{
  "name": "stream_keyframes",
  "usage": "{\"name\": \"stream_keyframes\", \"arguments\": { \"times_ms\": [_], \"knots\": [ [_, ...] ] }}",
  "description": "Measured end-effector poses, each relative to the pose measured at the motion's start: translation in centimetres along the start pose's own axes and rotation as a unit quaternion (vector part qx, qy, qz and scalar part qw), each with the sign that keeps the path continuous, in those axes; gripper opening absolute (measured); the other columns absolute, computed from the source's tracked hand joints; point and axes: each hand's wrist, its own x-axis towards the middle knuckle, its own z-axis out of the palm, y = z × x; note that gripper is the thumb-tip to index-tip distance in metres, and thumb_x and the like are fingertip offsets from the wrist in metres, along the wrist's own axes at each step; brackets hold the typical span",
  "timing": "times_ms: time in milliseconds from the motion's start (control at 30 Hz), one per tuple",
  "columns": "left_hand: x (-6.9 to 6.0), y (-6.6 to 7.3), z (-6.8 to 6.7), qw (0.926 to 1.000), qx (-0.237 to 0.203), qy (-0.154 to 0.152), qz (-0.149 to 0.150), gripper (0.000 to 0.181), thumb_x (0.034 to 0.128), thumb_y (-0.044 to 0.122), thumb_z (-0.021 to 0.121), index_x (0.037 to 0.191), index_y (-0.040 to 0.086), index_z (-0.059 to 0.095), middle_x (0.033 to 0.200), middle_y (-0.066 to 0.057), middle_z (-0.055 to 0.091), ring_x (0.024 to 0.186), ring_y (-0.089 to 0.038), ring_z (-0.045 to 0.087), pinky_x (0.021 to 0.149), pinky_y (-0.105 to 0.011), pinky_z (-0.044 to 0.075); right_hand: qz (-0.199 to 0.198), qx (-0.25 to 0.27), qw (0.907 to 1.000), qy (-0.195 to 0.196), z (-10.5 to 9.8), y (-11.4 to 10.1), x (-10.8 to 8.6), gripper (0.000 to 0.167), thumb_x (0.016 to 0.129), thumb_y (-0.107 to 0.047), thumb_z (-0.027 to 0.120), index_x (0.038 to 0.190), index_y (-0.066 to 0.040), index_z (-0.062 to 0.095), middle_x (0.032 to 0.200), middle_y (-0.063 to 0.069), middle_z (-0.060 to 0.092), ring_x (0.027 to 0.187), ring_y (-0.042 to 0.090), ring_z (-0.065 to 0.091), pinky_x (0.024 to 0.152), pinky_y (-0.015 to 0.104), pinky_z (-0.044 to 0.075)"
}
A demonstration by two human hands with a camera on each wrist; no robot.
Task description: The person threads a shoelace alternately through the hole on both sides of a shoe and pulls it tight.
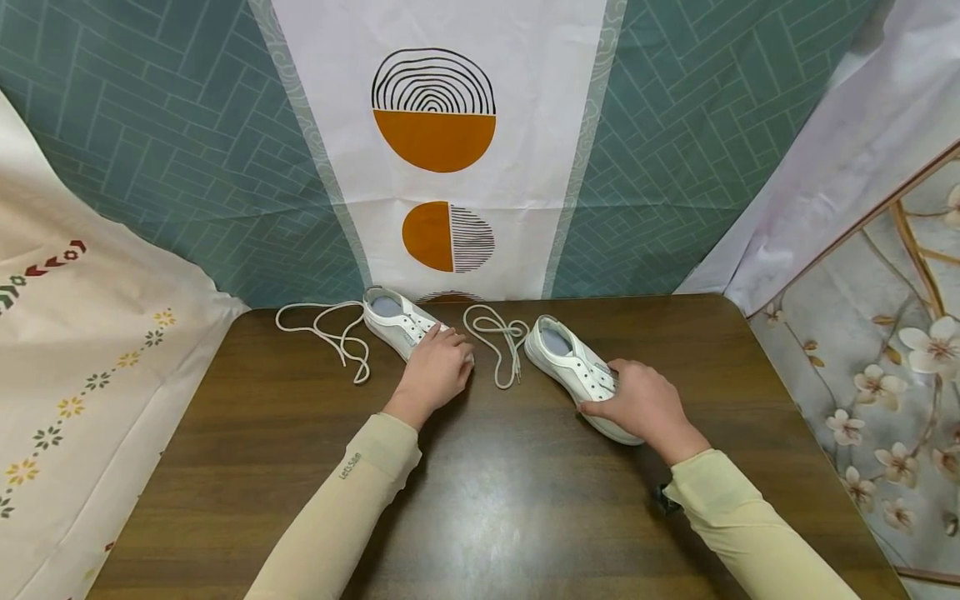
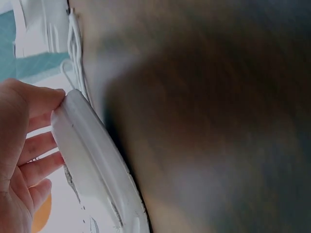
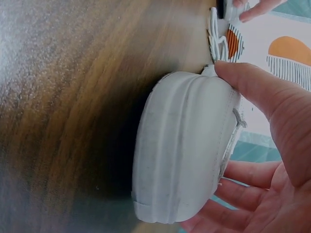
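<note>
Two white sneakers stand on the table at its far side, toes angled toward the front right, with rows of bare eyelets in sight. My left hand (image 1: 435, 371) holds the left sneaker (image 1: 392, 327) by its toe end. In the left wrist view, the thumb meets the tip of that toe while the fingers reach over the upper. My right hand (image 1: 641, 406) grips the right sneaker (image 1: 570, 365) across its forefoot. Thumb and fingers lie on opposite sides of it in the right wrist view. Part of each upper is hidden under the hands.
One loose white shoelace (image 1: 366, 367) lies left of the left sneaker. A second shoelace (image 1: 517, 367) lies in loops between the sneakers. The brown wooden table (image 1: 480, 517) ends at a patterned curtain (image 1: 450, 183) behind, with more hanging cloth on both sides.
</note>
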Motion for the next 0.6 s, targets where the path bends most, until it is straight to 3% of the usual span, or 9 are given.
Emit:
{"name": "stream_keyframes", "arguments": {
  "times_ms": [167,300,433,600],
  "knots": [
    [-0.1,-0.7,-0.5,0.9998,-0.01,-0.012,-0.013,0.021,0.0845,0.025,0.064,0.101,0.015,0.07,0.111,-0.003,0.068,0.118,-0.026,0.056,0.111,-0.045,0.03,0.003,0.0,1.0,0.005,0.1,0.2,0.4,0.09,0.057,-0.068,0.074,0.121,-0.007,0.058,0.099,0.009,0.068,0.08,0.023,0.06,0.053,0.033,0.041],
    [0.7,-0.2,-0.5,0.9997,-0.004,-0.014,-0.02,0.024,0.0844,0.029,0.064,0.099,0.012,0.068,0.11,-0.005,0.067,0.117,-0.027,0.055,0.11,-0.045,0.031,0.001,0.0,1.0,0.006,0.0,0.1,0.5,0.088,0.058,-0.067,0.075,0.12,-0.007,0.058,0.098,0.009,0.067,0.079,0.022,0.059,0.053,0.034,0.04],
    [2.5,1.4,-0.2,0.9988,-0.03,-0.03,-0.025,0.045,0.0861,0.04,0.061,0.12,0.01,0.06,0.127,-0.012,0.059,0.126,-0.032,0.048,0.11,-0.046,0.031,0.0,0.003,1.0,0.006,0.1,-0.5,0.5,0.084,0.057,-0.067,0.075,0.116,-0.008,0.06,0.094,0.007,0.067,0.076,0.021,0.059,0.051,0.032,0.039],
    [5.0,3.3,0.8,0.9921,-0.053,-0.101,-0.053,0.068,0.0854,0.054,0.057,0.142,0.02,0.04,0.147,-0.014,0.038,0.136,-0.036,0.033,0.112,-0.051,0.025,0.003,0.006,1.0,0.002,0.3,-1.1,0.5,0.086,0.056,-0.07,0.074,0.112,-0.007,0.06,0.092,0.006,0.067,0.073,0.019,0.058,0.049,0.031,0.038]
  ]
}}
